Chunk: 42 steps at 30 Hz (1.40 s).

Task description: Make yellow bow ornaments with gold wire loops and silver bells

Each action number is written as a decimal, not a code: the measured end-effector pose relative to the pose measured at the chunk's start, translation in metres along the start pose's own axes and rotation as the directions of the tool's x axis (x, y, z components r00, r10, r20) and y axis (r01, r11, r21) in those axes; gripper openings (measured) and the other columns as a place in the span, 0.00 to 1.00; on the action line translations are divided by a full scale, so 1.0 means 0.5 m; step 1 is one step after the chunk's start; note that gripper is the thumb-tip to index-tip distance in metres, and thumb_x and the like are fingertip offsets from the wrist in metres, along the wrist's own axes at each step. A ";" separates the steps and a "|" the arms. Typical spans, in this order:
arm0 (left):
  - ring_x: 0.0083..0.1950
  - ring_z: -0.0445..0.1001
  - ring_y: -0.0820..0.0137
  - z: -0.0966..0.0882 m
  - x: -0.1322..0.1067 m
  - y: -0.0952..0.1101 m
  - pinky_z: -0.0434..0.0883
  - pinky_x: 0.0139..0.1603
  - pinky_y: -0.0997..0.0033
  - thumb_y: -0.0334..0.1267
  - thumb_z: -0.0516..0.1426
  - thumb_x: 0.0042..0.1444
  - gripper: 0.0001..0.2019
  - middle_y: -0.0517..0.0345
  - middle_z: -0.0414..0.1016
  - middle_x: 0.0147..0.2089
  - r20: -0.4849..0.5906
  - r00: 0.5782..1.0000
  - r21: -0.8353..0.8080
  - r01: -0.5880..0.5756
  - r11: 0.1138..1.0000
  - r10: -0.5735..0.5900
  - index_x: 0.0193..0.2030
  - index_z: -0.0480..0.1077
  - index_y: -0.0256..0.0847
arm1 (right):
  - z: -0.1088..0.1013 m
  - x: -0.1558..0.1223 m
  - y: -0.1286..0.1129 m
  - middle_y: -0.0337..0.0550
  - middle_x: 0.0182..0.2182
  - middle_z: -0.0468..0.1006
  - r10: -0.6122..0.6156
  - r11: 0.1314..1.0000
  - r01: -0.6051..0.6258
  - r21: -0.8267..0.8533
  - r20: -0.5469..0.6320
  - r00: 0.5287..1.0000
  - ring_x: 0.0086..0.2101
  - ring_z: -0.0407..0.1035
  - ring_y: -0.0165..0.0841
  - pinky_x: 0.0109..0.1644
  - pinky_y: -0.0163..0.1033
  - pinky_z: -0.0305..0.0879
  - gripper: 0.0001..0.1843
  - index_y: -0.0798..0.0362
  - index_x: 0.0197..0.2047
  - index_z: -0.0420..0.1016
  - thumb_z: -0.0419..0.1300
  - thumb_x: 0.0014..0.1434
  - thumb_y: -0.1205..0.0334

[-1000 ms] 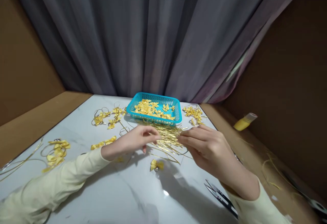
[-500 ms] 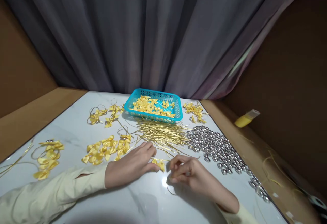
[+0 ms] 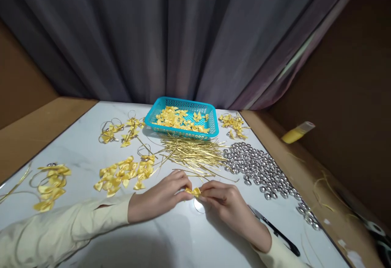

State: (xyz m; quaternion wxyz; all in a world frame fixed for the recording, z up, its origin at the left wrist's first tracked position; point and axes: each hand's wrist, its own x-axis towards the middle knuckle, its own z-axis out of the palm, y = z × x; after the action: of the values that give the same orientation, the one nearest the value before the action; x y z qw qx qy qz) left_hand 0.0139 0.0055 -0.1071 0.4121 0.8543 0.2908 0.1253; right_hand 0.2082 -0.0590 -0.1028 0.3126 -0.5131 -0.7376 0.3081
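My left hand [image 3: 159, 198] and my right hand [image 3: 227, 203] meet over the white table [image 3: 171, 239], both pinching one small yellow ribbon bow [image 3: 193, 191] between their fingertips. A thin loop of gold wire [image 3: 199, 207] hangs below the bow. Just beyond the hands lies a heap of short gold wire pieces [image 3: 192, 156]. Loose yellow bows [image 3: 124, 175] lie to the left of my left hand. A spread of small silver bells [image 3: 259, 172] lies to the right.
A blue basket [image 3: 210, 131] with yellow bows stands at the back. Bows with wire loops lie at back left [image 3: 117, 131], far left [image 3: 50, 182] and back right [image 3: 233, 124]. Black scissors [image 3: 275, 230] lie by my right forearm. A yellow bottle [image 3: 297, 132] rests on the brown ledge.
Both hands drew back from the wire heap toward me. They closed together on the small bow, which now is lifted between the fingertips.
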 end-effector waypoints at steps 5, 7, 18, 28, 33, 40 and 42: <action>0.33 0.67 0.72 0.002 0.006 0.004 0.62 0.37 0.75 0.37 0.48 0.62 0.12 0.59 0.70 0.30 -0.031 0.998 -0.088 0.056 0.995 -0.059 0.33 0.69 0.38 | -0.003 -0.005 -0.006 0.46 0.30 0.78 -0.021 1.000 0.022 0.013 -0.076 0.997 0.30 0.72 0.31 0.35 0.35 0.69 0.12 0.56 0.30 0.79 0.55 0.57 0.69; 0.29 0.66 0.73 0.001 0.008 0.002 0.61 0.33 0.76 0.39 0.48 0.62 0.13 0.61 0.69 0.26 -0.043 0.993 -0.128 0.105 0.986 -0.111 0.31 0.69 0.38 | -0.004 -0.009 -0.011 0.45 0.29 0.78 -0.010 1.000 0.011 0.019 -0.068 0.998 0.29 0.72 0.31 0.34 0.35 0.69 0.12 0.55 0.29 0.79 0.54 0.57 0.70; 0.27 0.68 0.74 0.018 0.008 -0.002 0.64 0.29 0.77 0.42 0.52 0.58 0.12 0.61 0.70 0.24 -0.089 0.968 -0.393 0.184 0.901 -0.236 0.29 0.69 0.37 | 0.036 -0.026 -0.019 0.44 0.27 0.75 0.022 0.995 -0.021 0.095 0.000 1.000 0.27 0.70 0.30 0.32 0.34 0.67 0.12 0.57 0.25 0.77 0.54 0.53 0.75; 0.25 0.72 0.74 0.011 0.015 -0.016 0.67 0.28 0.76 0.41 0.59 0.52 0.12 0.58 0.74 0.25 0.123 0.959 -0.706 0.266 0.657 -0.255 0.38 0.65 0.34 | 0.042 -0.021 -0.022 0.43 0.26 0.76 0.020 0.995 -0.019 0.097 -0.009 1.000 0.28 0.70 0.29 0.33 0.33 0.68 0.12 0.56 0.25 0.77 0.55 0.54 0.74; 0.24 0.69 0.75 0.016 0.012 -0.012 0.67 0.27 0.76 0.40 0.58 0.53 0.10 0.59 0.73 0.24 0.143 0.953 -0.677 0.292 0.676 -0.268 0.35 0.67 0.34 | 0.025 -0.021 -0.023 0.44 0.28 0.77 0.054 0.996 -0.057 0.071 0.041 0.998 0.28 0.71 0.29 0.35 0.34 0.69 0.11 0.56 0.28 0.79 0.56 0.55 0.73; 0.29 0.71 0.75 0.019 0.002 0.000 0.69 0.31 0.76 0.37 0.53 0.58 0.09 0.60 0.71 0.30 -0.026 0.990 -0.425 0.117 0.897 -0.142 0.43 0.66 0.37 | -0.052 -0.024 -0.035 0.43 0.34 0.76 0.021 0.996 -0.013 -0.090 0.086 0.996 0.36 0.70 0.33 0.39 0.38 0.67 0.10 0.48 0.27 0.81 0.64 0.50 0.73; 0.31 0.72 0.74 0.018 -0.001 0.001 0.69 0.33 0.76 0.38 0.52 0.60 0.10 0.57 0.73 0.33 -0.050 0.998 -0.262 0.024 0.965 -0.038 0.46 0.66 0.38 | -0.064 -0.023 -0.038 0.44 0.37 0.74 0.000 0.996 0.006 -0.086 0.070 0.998 0.38 0.69 0.34 0.41 0.40 0.67 0.09 0.47 0.26 0.82 0.65 0.49 0.72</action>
State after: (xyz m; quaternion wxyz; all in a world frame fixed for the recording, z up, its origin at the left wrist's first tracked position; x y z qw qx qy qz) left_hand 0.0176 -0.0007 -0.1122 0.5149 0.7841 0.2964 0.1795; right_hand 0.2258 -0.0710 -0.0700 0.2645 -0.5140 -0.7615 0.2932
